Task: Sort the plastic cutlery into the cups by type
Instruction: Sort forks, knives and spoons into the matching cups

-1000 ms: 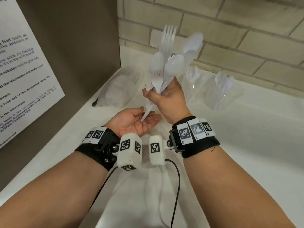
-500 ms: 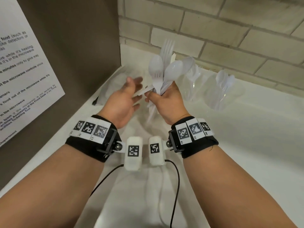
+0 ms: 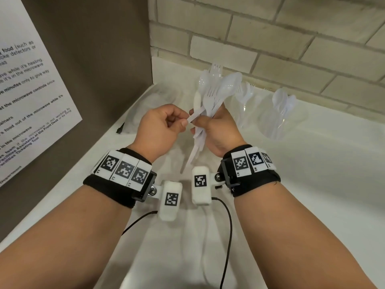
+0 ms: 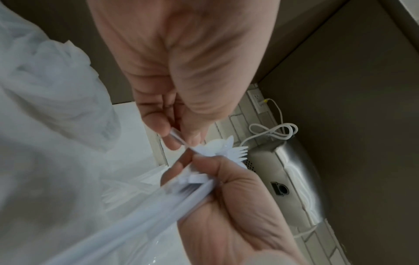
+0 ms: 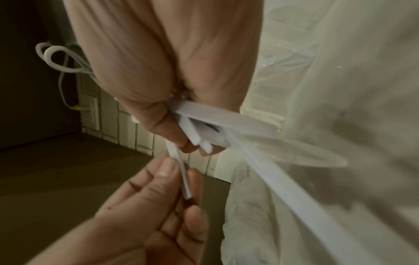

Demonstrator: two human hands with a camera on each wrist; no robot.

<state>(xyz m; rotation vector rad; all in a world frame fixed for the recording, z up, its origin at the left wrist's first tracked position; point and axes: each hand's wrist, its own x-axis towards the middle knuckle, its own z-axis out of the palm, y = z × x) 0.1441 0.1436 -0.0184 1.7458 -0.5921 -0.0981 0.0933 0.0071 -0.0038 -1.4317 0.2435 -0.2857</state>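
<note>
A bundle of white plastic cutlery (image 3: 210, 97), forks and spoons mixed, stands upright with heads up and handles fanning out below. One handle (image 3: 195, 117) juts sideways from it to the left. Right of the bundle, near the brick wall, a clear cup (image 3: 242, 113) holds forks with tines up. Further right of the bundle, a second clear cup (image 3: 279, 124) holds spoons, bowls up.
</note>
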